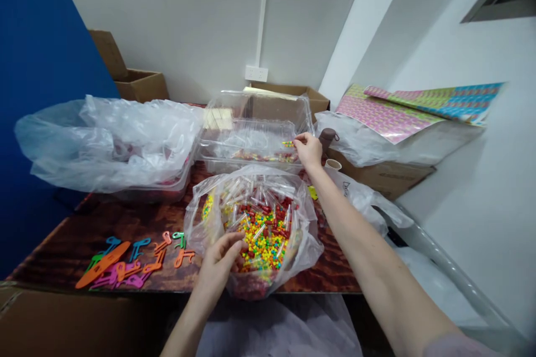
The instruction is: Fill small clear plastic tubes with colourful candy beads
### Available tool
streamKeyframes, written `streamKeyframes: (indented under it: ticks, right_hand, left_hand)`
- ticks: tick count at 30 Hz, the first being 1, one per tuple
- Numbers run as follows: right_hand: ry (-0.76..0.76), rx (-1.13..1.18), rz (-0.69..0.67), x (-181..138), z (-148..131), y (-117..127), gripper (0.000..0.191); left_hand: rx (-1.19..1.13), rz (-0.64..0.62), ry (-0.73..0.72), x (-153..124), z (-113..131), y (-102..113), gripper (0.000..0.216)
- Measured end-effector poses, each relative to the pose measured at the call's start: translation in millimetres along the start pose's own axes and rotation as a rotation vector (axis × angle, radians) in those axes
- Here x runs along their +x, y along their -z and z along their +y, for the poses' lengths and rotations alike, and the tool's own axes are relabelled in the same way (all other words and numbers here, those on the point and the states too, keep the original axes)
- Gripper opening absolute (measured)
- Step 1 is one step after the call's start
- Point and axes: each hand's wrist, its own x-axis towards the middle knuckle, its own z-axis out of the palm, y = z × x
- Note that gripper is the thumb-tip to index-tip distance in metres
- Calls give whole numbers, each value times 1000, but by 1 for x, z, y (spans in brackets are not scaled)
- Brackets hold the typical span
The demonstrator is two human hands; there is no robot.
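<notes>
My right hand [309,150] pinches a small clear tube filled with coloured candies [288,144], above the near right side of a clear plastic bin [211,150]. Inside that bin lie more filled tubes [255,156]. My left hand [224,254] is at the near left of an open plastic bag [307,217], its fingers curled over the contents. What they hold, if anything, is hidden. The bag contains loose yellow, green, red and blue candies [262,245], empty clear tubes [247,187] and red caps [286,223].
Colourful plastic clip-like pieces [125,268] lie on the dark wood-patterned table [167,212]. A plastic-covered tub [167,187] stands left. To the right are a paper cup [333,164], a brown bottle [327,136] and printed sheets [389,111] over a carton [381,173].
</notes>
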Motion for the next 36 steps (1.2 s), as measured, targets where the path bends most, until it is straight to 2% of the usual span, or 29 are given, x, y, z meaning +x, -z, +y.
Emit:
streamKeyframes:
  ticks: [2,5,7,9,12,15,18,21,24,27,30,33,36]
  right_hand:
    - [49,-135,-39,8,7,1,24]
    - [62,-98,-38,0,13,13,37]
    - [63,1,-20,-19,13,26,35]
    - [33,99,-70,-48,11,41,29]
    - [-75,213,-311,-104,8,60,26]
    - [-154,261,-538,-158,14,67,27]
    - [-200,260,-684,-195,25,61,25]
    - [-196,208,-727,-215,33,49,21]
    - [-114,148,-735,-226,33,39,16]
    - [20,96,-757,-234,28,32,16]
    - [165,-57,-723,-240,22,24,23]
    - [264,-348,-720,-243,17,16,34]
    - [326,-554,-758,-240,14,7,32]
  left_hand:
    - [3,3,-2,-4,-1,4,47]
    - [1,24,-4,-8,-1,10,43]
    - [-1,22,-6,-9,-2,14,41]
    - [6,13,-9,-9,-3,16,39]
    - [63,14,-11,-9,-5,16,36]
    - [187,18,-43,-7,-8,12,33]
    - [397,37,-130,-3,-12,7,27]
    - [710,62,-241,4,-14,1,22]
    - [1025,79,-294,10,-14,-6,22]
    - [1278,136,-284,11,-14,-14,23]
    - [1419,179,-301,10,-18,-21,23]
    - [1496,197,-327,11,-22,-26,22]
    - [1535,198,-346,14,-22,-28,21]
